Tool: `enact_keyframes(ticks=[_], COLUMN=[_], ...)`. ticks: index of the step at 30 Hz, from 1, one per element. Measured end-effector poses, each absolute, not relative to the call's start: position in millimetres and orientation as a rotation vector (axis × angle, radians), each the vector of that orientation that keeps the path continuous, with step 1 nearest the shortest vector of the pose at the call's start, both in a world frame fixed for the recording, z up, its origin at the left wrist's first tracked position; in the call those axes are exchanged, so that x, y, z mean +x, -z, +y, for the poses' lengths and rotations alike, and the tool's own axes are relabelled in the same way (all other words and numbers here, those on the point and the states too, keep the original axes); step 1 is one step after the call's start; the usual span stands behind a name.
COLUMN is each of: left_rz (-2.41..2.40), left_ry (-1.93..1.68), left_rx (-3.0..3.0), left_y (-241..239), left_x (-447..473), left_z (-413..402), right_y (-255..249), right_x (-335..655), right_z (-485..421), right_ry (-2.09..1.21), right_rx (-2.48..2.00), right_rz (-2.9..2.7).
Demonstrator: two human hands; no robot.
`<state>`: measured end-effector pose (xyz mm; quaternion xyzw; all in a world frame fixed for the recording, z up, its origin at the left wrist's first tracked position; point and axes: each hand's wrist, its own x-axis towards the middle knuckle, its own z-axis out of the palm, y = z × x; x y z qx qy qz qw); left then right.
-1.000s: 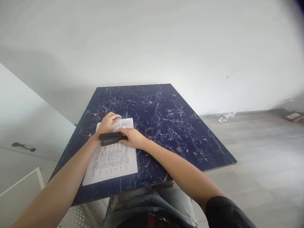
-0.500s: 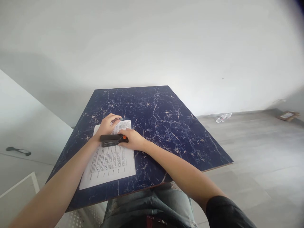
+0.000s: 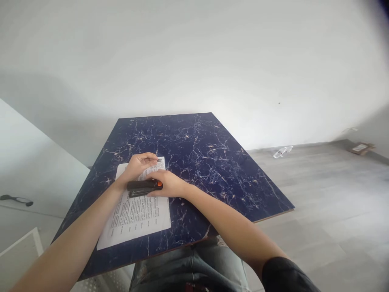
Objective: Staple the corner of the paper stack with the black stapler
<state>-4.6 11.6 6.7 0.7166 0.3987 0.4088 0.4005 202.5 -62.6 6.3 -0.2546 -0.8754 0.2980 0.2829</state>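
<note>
My right hand (image 3: 170, 183) is closed round the back end of a black stapler (image 3: 141, 185) with an orange spot on it. The stapler lies across a printed sheet of paper (image 3: 142, 215), its other end pointing left. Just beyond it, my left hand (image 3: 138, 165) pinches a small grey piece (image 3: 159, 160) between thumb and fingertips, over the paper's far right corner. That piece is too small to name. Both forearms rest low over the table, and the left one covers part of the paper's left side.
Everything lies on a dark blue marbled table (image 3: 194, 142), whose far edge is close to a white wall (image 3: 194, 61). On the grey floor to the right are a clear plastic item (image 3: 282, 151) and a brown cardboard box (image 3: 361, 148). A black handle (image 3: 16, 200) shows at the left.
The small grey piece has shifted from inside my left fingers to the fingertips, which are pinched closer together. My right hand keeps its hold on the stapler. The view has shifted slightly.
</note>
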Motion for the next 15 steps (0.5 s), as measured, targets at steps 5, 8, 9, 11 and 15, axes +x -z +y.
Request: enact_keyframes(ticks=[5, 8, 9, 11, 15], left_rz=[1.009, 1.031, 1.038, 1.053, 1.09], left_ry=[-0.968, -0.979, -0.987, -0.985, -0.896], left_rx=[1.82, 1.862, 1.886, 1.956, 2.214], left_y=[-7.7, -14.5, -16.5, -19.0, -18.5], left_x=[-2.6, 1.1, 2.2, 4.0, 9.5], left_z=[11.0, 6.8, 5.6, 3.9, 1.2], right_y=[0.3, -0.5, -1.8, -5.4, -11.0], right_x=[193.1, 199.9, 206.4, 225.7, 272.1], right_z=[-64.5, -66.3, -67.3, -70.0, -77.4], right_ry=[-0.666, -0.597, -0.58, -0.574, -0.643], right_rx=[-0.735, -0.832, -0.857, -0.887, -0.914], right_rz=[-2.454, -2.515, -2.523, -2.515, -2.455])
